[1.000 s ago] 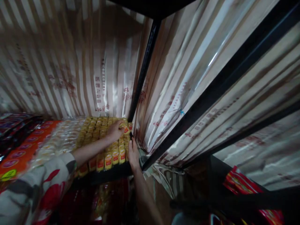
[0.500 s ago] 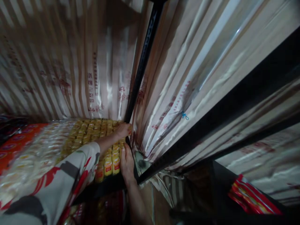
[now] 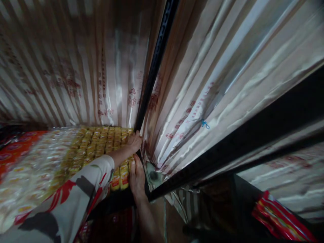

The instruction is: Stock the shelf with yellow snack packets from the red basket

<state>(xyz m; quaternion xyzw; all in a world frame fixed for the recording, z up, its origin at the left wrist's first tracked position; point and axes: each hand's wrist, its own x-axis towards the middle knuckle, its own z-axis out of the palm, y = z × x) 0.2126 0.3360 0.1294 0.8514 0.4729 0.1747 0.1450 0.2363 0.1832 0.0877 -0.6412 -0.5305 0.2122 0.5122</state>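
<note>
Several rows of small yellow wrapped packs point(image 3: 96, 141) with red-orange labels fill the right end of a dark shelf. My left hand point(image 3: 134, 141) lies over the far right corner of these rows, beside the black post. Its fingers are stretched toward the post, and their tips are partly hidden; I see no pack held in it. Nearer to me, my right hand point(image 3: 137, 175) rests with straight fingers along the right side of the front packs, at the shelf edge. It is open and holds nothing visible. My left forearm and its patterned sleeve cover part of the rows.
Left of the yellow packs lie clear-wrapped pale packs point(image 3: 37, 165) and orange packaging point(image 3: 15, 152). A black upright post point(image 3: 155, 64) and a slanting black bar point(image 3: 215, 148) frame the corner. Pleated printed curtains point(image 3: 116, 74) hang behind. A red packet point(image 3: 280, 216) lies at lower right.
My left hand has moved right, from gripping a yellow pack to the corner by the post. My right hand stays along the row's side. The view has shifted slightly.
</note>
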